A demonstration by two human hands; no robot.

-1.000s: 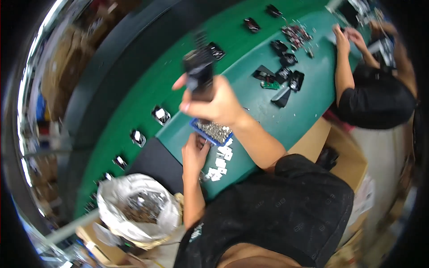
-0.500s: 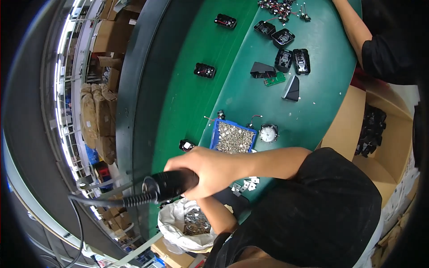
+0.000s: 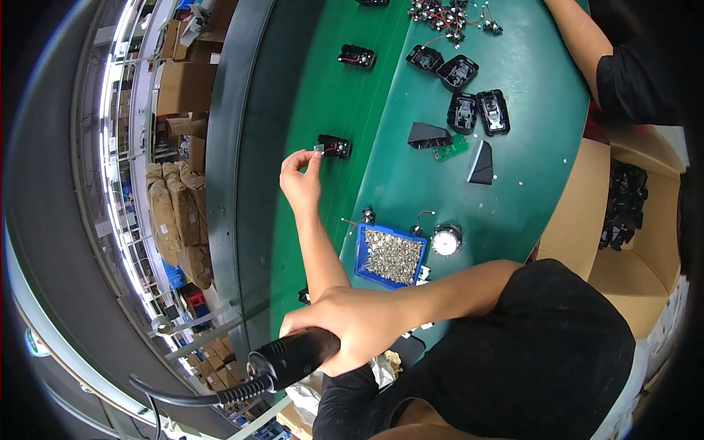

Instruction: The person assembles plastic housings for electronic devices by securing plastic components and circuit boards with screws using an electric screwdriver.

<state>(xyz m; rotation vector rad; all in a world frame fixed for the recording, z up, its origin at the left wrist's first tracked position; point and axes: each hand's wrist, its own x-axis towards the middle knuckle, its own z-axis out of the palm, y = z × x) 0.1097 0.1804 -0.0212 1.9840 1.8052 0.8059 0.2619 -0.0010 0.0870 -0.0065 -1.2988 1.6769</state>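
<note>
My left hand [image 3: 301,182] reaches out over the green belt, thumb and fingertips closed on a small flat plate [image 3: 319,149]. The plate is right at the edge of a black plastic housing [image 3: 337,147] with a red wire inside; I cannot tell if they touch. Closer to me, my right hand [image 3: 359,319] is wrapped round a black corded electric screwdriver [image 3: 293,359]; its tip is hidden under the hand. Beyond my right forearm lies a blue tray [image 3: 358,253] full of small metal screws. A round part with a white face [image 3: 446,240] stands beside the tray.
On the green bench are several open black housings [image 3: 493,112], a green circuit board [image 3: 451,148] and a pile of wired parts [image 3: 444,16]. More housings [image 3: 357,56] sit on the belt. A cardboard box [image 3: 642,275] stands at right, near another person's arm [image 3: 583,40].
My left hand has come from low beside the white bag, behind my right arm, out to the housing with the plate. The right hand and screwdriver are slightly lower; the whole view has shifted.
</note>
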